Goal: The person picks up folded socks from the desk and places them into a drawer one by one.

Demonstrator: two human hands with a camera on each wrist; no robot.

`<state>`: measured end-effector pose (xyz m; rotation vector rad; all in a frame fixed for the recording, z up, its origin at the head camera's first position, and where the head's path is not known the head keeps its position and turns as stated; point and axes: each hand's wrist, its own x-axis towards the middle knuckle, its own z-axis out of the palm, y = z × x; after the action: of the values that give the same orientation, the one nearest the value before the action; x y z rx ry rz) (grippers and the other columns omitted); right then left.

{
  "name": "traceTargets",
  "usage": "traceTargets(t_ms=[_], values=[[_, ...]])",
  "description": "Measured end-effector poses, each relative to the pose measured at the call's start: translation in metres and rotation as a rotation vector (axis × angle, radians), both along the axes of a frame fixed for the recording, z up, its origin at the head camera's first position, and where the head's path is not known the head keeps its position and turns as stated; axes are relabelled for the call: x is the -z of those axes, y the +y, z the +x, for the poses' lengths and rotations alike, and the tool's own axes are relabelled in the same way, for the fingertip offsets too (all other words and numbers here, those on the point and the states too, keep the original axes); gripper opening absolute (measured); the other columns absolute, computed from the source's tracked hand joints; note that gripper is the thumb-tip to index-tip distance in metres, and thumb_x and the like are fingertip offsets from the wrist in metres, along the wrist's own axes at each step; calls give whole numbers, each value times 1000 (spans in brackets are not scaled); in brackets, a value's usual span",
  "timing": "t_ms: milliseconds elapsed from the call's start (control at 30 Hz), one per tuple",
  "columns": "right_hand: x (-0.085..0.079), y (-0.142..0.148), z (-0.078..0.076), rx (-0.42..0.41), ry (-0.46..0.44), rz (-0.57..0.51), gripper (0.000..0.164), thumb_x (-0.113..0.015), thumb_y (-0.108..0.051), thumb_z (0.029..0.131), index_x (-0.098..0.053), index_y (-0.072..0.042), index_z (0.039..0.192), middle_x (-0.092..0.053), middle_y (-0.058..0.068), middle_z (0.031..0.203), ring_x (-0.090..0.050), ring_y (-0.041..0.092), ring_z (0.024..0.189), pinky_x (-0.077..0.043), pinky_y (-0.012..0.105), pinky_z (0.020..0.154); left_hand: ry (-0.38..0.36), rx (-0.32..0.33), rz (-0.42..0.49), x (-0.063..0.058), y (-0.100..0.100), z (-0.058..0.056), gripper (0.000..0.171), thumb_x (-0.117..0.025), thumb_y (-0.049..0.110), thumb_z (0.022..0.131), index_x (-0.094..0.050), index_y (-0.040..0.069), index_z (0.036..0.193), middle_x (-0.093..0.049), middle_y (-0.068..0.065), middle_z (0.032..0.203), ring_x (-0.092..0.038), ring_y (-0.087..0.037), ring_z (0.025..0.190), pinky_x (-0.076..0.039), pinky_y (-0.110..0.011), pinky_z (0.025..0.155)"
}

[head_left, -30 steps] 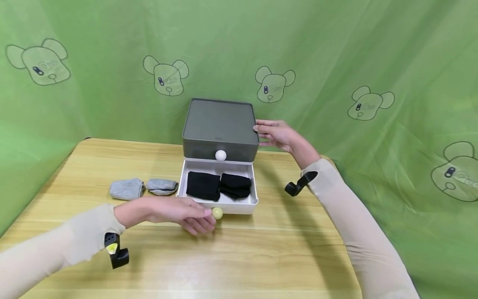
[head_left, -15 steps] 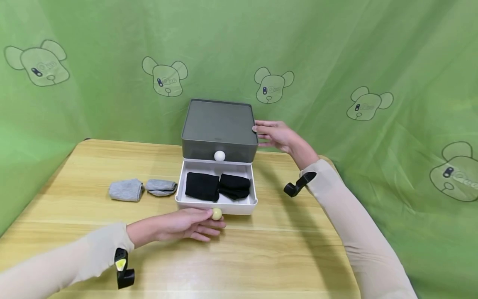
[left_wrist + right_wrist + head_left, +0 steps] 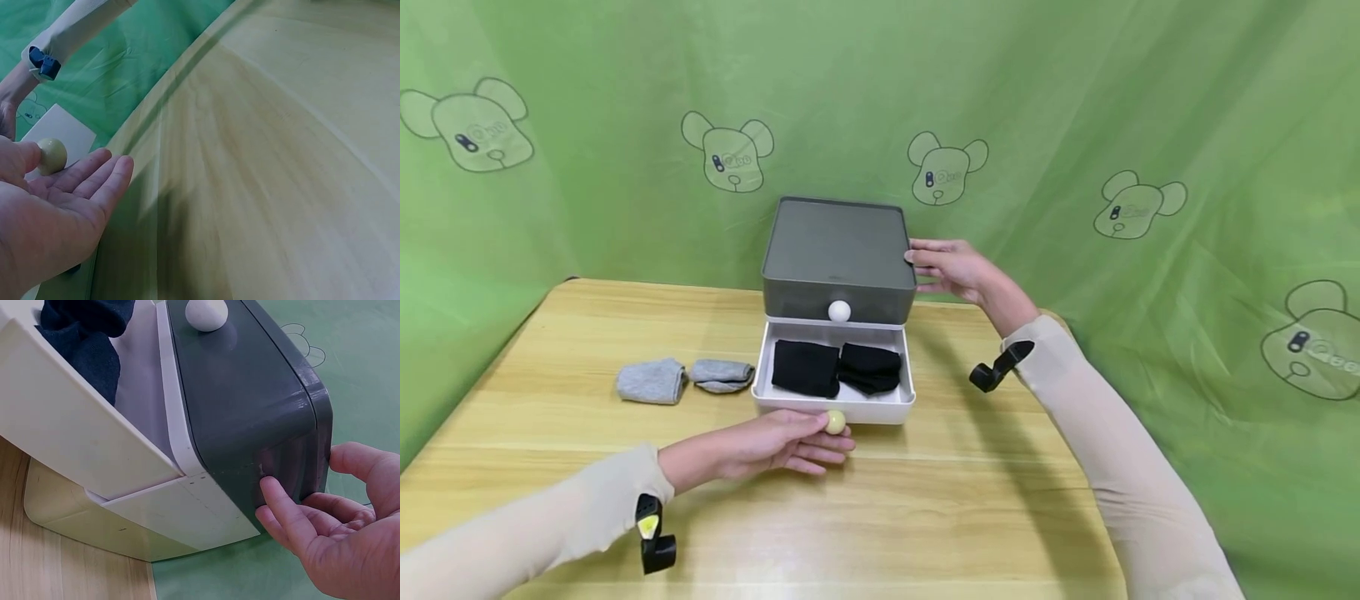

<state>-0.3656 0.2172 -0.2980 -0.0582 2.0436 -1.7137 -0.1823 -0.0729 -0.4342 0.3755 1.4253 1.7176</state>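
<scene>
A small organiser box (image 3: 838,242) stands at the table's back, with a dark grey top and a white drawer (image 3: 891,412) pulled out below. Two black folded cloths (image 3: 807,368), possibly socks, lie in that drawer. My left hand (image 3: 767,446) is at the round pale yellow knob (image 3: 836,422) on the drawer's front, thumb against it. In the left wrist view three fingers (image 3: 100,181) stretch out straight below the knob; the index finger is hidden. My right hand (image 3: 350,531) rests on the box's grey side wall, fingertips against it and thumb at the top edge.
Two folded grey cloths (image 3: 652,382) lie on the wooden table (image 3: 925,517) left of the drawer. A white knob (image 3: 839,311) sits on the grey upper front. A green curtain (image 3: 1037,100) with bear-head drawings hangs close behind the box.
My left hand's fingers have straightened and its wrist has shifted right and lower. The drawer has slid in very slightly. My right hand has stayed on the box's side.
</scene>
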Motion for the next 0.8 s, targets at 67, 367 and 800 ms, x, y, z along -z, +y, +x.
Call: traceTargets(t_ms=[67,367,800], values=[[0,-1,-1,3,-2,-2,61,-58,-12,103,-31,-6,158,-35,18,163,-39,35,149,-42,50,118,2,4,-5,-1,-1,-2,57,-40,34,111,-42,-10,147,-50,-25,150,-48,-44,139,-47,-50,113],[0,0,-1,-4,3,16,62,-57,-13,104,-29,-6,159,-32,18,164,-37,35,150,-43,48,117,25,-3,-44,-1,-7,-15,52,-41,33,111,-47,-6,145,-57,-21,146,-50,-42,138,-47,-50,113],[-2,0,1,-14,-2,4,62,-55,-12,105,-26,-6,160,-32,19,164,-36,36,150,-40,51,120,87,-10,-34,-1,2,-48,57,-34,34,113,-41,-11,148,-53,-24,149,-46,-44,141,-42,-54,117]])
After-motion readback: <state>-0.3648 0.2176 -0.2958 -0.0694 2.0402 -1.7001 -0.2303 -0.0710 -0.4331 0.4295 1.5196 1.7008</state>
